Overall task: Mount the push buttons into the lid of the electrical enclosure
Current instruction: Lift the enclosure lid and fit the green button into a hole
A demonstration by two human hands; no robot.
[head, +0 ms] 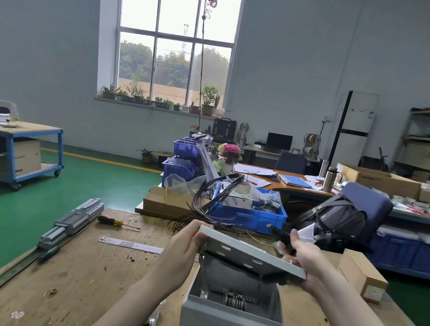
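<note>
A grey lid point(248, 253) with several round holes is raised at a tilt over the open grey enclosure point(232, 324) on the wooden bench. My left hand point(187, 243) grips the lid's left edge. My right hand point(302, 257) supports the lid's right end and also holds a black push button point(282, 236) between its fingers above the lid. Inside the enclosure a perforated rail with terminal blocks point(236, 299) shows at the bottom.
On the bench lie a steel ruler point(130, 245), a yellow-handled screwdriver point(113, 221), a green-handled screwdriver point(49, 253) and DIN rails with terminals point(71, 222). A cardboard box point(362, 274) stands at right. Behind are a blue bin point(248, 213) and black wires point(209, 200).
</note>
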